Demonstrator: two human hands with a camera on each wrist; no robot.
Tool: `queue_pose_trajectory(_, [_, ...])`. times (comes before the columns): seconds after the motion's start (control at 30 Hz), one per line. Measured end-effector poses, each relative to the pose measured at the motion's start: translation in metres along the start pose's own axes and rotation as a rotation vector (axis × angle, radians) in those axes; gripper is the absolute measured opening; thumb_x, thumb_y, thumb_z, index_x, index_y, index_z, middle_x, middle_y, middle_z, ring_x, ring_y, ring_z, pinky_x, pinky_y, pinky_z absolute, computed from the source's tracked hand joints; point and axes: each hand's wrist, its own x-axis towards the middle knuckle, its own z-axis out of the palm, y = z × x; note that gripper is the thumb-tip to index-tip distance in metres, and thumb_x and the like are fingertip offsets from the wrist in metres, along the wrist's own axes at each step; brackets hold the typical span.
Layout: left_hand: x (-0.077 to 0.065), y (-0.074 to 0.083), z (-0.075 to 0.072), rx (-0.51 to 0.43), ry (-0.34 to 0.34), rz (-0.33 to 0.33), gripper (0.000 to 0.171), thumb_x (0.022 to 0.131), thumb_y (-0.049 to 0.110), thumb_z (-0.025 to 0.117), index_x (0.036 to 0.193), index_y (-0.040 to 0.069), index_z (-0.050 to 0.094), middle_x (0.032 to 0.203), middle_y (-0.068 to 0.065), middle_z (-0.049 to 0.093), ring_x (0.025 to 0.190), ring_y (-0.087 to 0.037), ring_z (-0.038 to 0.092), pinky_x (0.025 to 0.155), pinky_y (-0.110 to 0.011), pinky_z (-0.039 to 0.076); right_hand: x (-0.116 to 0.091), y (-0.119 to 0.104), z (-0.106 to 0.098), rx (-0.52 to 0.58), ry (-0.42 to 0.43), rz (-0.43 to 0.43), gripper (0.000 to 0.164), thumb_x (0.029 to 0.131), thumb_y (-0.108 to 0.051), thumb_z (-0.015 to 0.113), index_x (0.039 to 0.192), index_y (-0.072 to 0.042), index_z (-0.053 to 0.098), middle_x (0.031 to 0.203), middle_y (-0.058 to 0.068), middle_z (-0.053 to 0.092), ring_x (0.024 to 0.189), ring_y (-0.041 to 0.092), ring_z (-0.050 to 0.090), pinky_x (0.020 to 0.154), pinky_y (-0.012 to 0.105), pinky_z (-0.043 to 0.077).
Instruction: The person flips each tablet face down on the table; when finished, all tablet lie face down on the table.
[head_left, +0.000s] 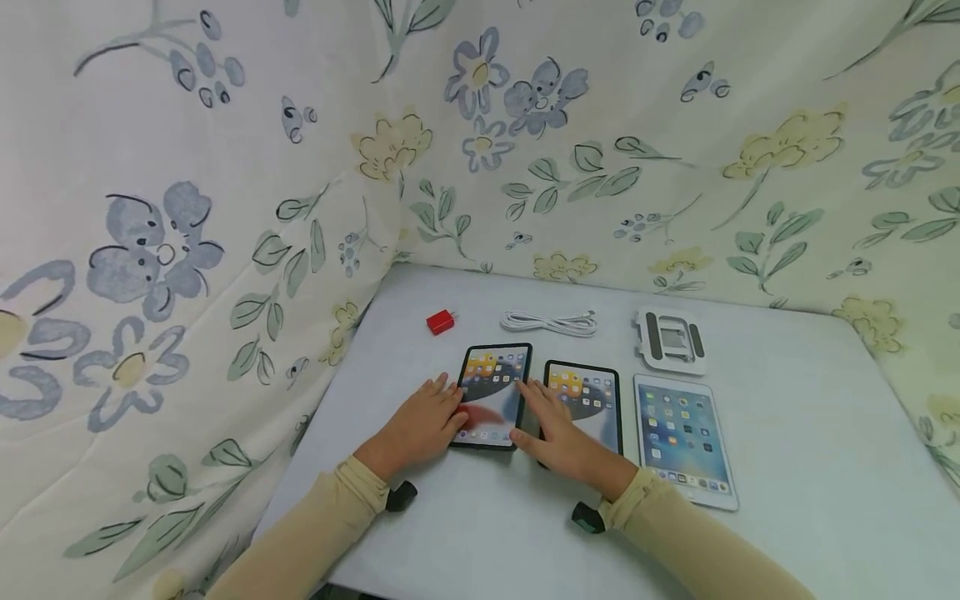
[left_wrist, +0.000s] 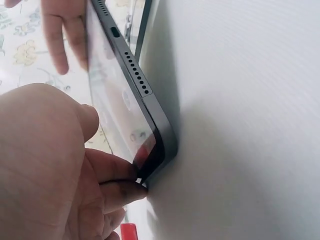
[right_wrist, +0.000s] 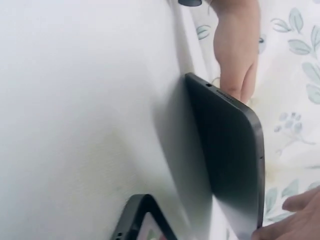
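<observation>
A dark-framed tablet [head_left: 491,392] lies screen up between both hands, its home screen lit. Its right side is lifted off the table, so its dark back [right_wrist: 225,145] shows in the right wrist view, while the left side stays low. My left hand [head_left: 420,425] holds the left edge, fingertips at the rim and thumb by the screen. At the raised right edge, my right hand [head_left: 562,437] grips with its fingers and thumb. A second dark-framed tablet [head_left: 585,387], also lit, sits partly hidden under the right forearm and hand.
Right of these is a white tablet [head_left: 682,433] with its screen on. Behind it lies a white and grey folding stand [head_left: 654,336]. A coiled white cable [head_left: 547,323] and a red charger plug [head_left: 440,322] lie toward the back. Flowered cloth [head_left: 480,200] surrounds the white table [head_left: 810,417].
</observation>
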Motion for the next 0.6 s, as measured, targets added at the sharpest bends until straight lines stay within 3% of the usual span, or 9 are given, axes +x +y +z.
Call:
queue_pose_trajectory(0.27, [0.012, 0.012, -0.002, -0.058, -0.024, 0.044, 0.061, 0.116, 0.043, 0.041, 0.156, -0.001, 0.052, 0.160, -0.014, 0.051, 0.157, -0.034, 0.033, 0.128, -0.048, 0.024, -0.008, -0.011, -0.009, 0.027, 0.085, -0.153, 0.085, 0.108, -0.055, 0.055, 0.173, -0.013, 0.019, 0.177, 0.018, 0.011, 0.159, 0.052, 0.001, 0.114, 0.085, 0.006])
queue_pose_trajectory(0.37, [0.016, 0.018, -0.004, -0.099, -0.002, 0.083, 0.058, 0.116, 0.039, 0.043, 0.153, -0.004, 0.054, 0.158, -0.018, 0.053, 0.155, -0.037, 0.035, 0.127, -0.051, 0.025, -0.011, -0.014, -0.011, 0.056, 0.093, -0.186, 0.085, 0.108, -0.055, 0.054, 0.172, -0.011, 0.019, 0.177, 0.017, 0.011, 0.159, 0.051, 0.001, 0.114, 0.083, 0.019])
queue_pose_trajectory(0.5, [0.021, 0.025, -0.008, -0.124, 0.031, 0.124, 0.055, 0.116, 0.036, 0.044, 0.152, -0.003, 0.057, 0.155, -0.017, 0.055, 0.154, -0.037, 0.037, 0.127, -0.051, 0.026, -0.014, -0.020, -0.016, 0.126, 0.076, -0.189, 0.083, 0.109, -0.051, 0.055, 0.173, -0.016, 0.016, 0.179, 0.009, 0.005, 0.160, 0.042, -0.001, 0.106, 0.076, 0.041])
queue_pose_trajectory(0.6, [0.027, 0.030, -0.010, -0.148, 0.041, 0.148, 0.053, 0.117, 0.036, 0.042, 0.151, -0.001, 0.059, 0.155, -0.014, 0.057, 0.153, -0.035, 0.039, 0.127, -0.050, 0.027, -0.015, -0.023, -0.021, 0.134, 0.074, -0.216, 0.080, 0.110, -0.048, 0.055, 0.174, -0.021, 0.014, 0.179, 0.006, 0.003, 0.161, 0.039, -0.001, 0.104, 0.077, 0.042])
